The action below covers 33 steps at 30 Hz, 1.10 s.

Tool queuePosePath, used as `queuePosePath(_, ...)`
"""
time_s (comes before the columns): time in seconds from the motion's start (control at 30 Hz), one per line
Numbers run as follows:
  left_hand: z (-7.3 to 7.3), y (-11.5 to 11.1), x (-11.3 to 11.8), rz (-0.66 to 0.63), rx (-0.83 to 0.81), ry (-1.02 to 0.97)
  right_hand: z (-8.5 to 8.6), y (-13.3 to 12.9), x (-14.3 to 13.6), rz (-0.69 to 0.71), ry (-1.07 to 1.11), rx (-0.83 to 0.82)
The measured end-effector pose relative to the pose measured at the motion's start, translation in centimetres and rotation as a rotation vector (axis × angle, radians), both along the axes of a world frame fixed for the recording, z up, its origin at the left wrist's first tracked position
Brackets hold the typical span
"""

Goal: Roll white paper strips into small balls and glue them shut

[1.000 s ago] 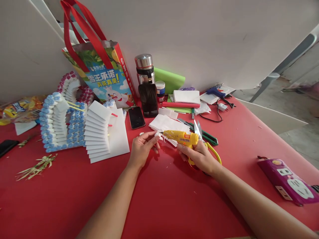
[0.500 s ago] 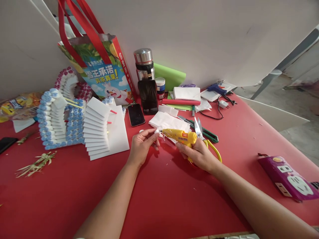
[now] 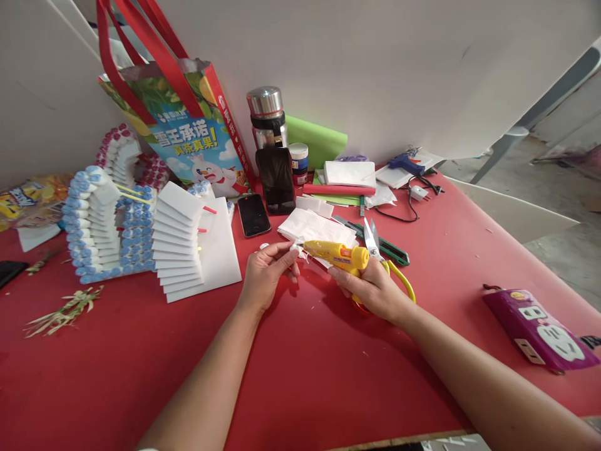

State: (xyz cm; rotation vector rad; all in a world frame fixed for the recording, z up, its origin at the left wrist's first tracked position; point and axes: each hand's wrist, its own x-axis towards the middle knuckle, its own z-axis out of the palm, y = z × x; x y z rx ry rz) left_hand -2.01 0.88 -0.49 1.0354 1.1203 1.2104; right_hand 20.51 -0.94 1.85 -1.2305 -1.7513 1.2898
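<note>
Between its thumb and fingers, my left hand (image 3: 268, 274) pinches a small white piece (image 3: 295, 248). My right hand (image 3: 374, 290) is wrapped round the handle of a yellow glue gun (image 3: 335, 252), whose nozzle points left and meets the white piece. White paper sheets (image 3: 317, 227) lie just behind the nozzle. Scissors (image 3: 393, 270) with yellow handles lie beside my right hand, partly hidden by it. A green cutter (image 3: 393, 252) rests behind them. To the left stands a white stepped piece (image 3: 181, 250) on a white board.
Blue-and-white rolled work (image 3: 94, 232), a patterned bag (image 3: 188, 134), a steel flask (image 3: 267, 116) and two phones (image 3: 253, 216) stand or lie at the back left. A blue glue gun (image 3: 406, 164) with a cable is back right; a purple power strip (image 3: 539, 329) lies right.
The view has shifted slightly, so most things appear a little further left. Both hands keep their holds, and the glue gun's nozzle stays at the white piece.
</note>
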Motion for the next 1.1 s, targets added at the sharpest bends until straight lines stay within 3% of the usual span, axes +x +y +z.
queuePosePath(0.63, 0.25, 0.11, 0.26, 0.040, -0.037, -0.050, 0.03, -0.07, 0.35, -0.012, 0.052, -0.021)
queuePosePath(1.1, 0.10, 0.19, 0.19, 0.058, -0.025, -0.091, 0.26, 0.11, 0.50, -0.056, -0.027, -0.025)
